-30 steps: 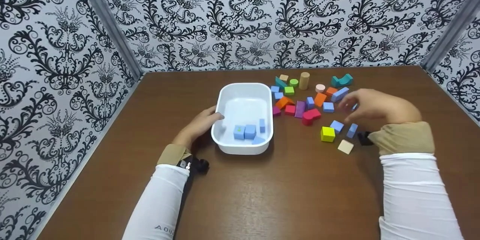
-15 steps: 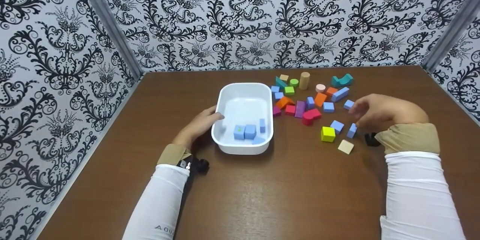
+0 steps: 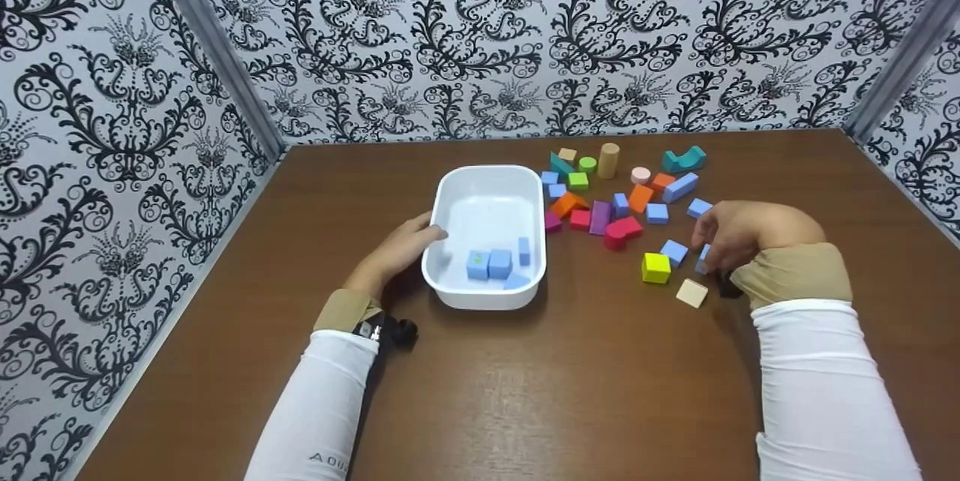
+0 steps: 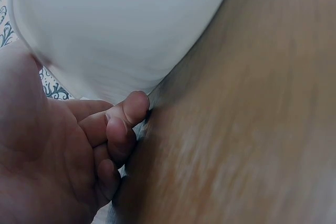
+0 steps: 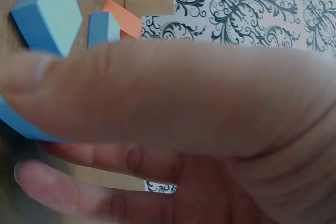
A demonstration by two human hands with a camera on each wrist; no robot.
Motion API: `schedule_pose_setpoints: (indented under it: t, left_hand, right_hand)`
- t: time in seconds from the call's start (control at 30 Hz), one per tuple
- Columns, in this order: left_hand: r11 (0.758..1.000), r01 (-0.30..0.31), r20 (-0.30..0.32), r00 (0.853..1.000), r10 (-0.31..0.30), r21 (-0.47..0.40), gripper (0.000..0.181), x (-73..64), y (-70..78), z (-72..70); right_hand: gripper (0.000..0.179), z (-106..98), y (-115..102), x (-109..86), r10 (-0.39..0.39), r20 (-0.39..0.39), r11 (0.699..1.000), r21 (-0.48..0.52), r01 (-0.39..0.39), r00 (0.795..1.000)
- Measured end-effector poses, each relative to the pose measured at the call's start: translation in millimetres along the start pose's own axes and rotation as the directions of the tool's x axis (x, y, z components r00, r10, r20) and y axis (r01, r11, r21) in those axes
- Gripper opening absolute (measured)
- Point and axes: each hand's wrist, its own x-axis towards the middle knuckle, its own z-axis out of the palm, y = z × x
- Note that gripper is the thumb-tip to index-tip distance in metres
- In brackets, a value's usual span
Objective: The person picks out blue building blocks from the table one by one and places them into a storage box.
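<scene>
My left hand [image 3: 405,245] holds the left rim of a white plastic tub [image 3: 487,302], thumb over the edge and fingers against the outside wall. Several blue blocks [image 3: 500,263] lie in the tub's near end. My right hand [image 3: 739,233], on the right side of the table, pinches a small blue block [image 3: 702,260] between thumb and fingers. In the right wrist view the thumb [image 5: 131,98] covers most of that blue block [image 5: 21,121]. Close to the right hand lie two more blue blocks, one to its left [image 3: 673,253] and one beyond it [image 3: 699,208].
A yellow cube [image 3: 655,269] and a cream block [image 3: 691,293] sit left of the right hand. Behind them spread red, purple, orange, green and blue blocks, with a standing wooden cylinder [image 3: 608,161] and a teal curved block [image 3: 684,159]. Patterned walls border the brown table [image 3: 600,391].
My right hand has come down from among the blocks to the small blue block, and its fingers have closed around it. The left hand and tub have stayed in place.
</scene>
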Motion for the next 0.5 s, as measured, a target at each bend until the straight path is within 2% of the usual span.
schedule_pose_setpoints:
  t: [0.27,0.5]
  left_hand:
    - [1.0,0.0,-0.006,1.0,0.0,-0.008,0.072,-0.6,2.1,0.9]
    - [1.0,0.013,-0.009,1.0,-0.013,-0.002,0.074,-1.3,1.4,0.5]
  right_hand:
    - [0.03,3.6,2.1,3.4,0.001,-0.044,0.998,-0.069,-0.004,0.999]
    - [0.026,2.2,1.4,0.4,0.013,-0.057,0.997,-0.079,-0.017,0.998]
